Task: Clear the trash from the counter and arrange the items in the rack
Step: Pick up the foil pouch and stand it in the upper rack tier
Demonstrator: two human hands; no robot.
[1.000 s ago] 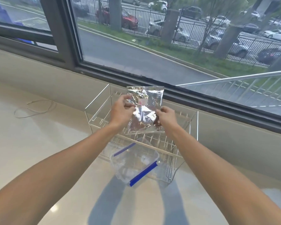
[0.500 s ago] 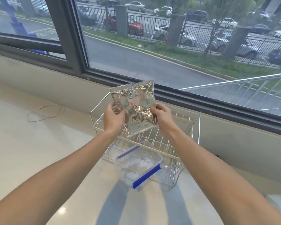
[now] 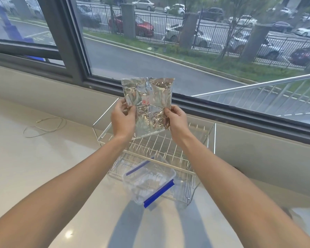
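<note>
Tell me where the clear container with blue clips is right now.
In the head view, the clear container sits low at centre in the wire rack's lower tier, below the foil packet held in both hands.

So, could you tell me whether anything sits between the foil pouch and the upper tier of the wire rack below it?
Nothing visible does. The foil pouch, held by the left hand and right hand, hangs over the wire rack, whose upper tier looks bare. The clear container sits lower, at the front.

The packet (image 3: 148, 106) is crinkled, shiny silver foil with a clear glossy patch. The rack (image 3: 211, 138) is thin bright metal wire. The box (image 3: 149, 181) is clear smooth plastic with blue plastic clips. The counter (image 3: 34, 158) is pale, polished and glossy.
</note>
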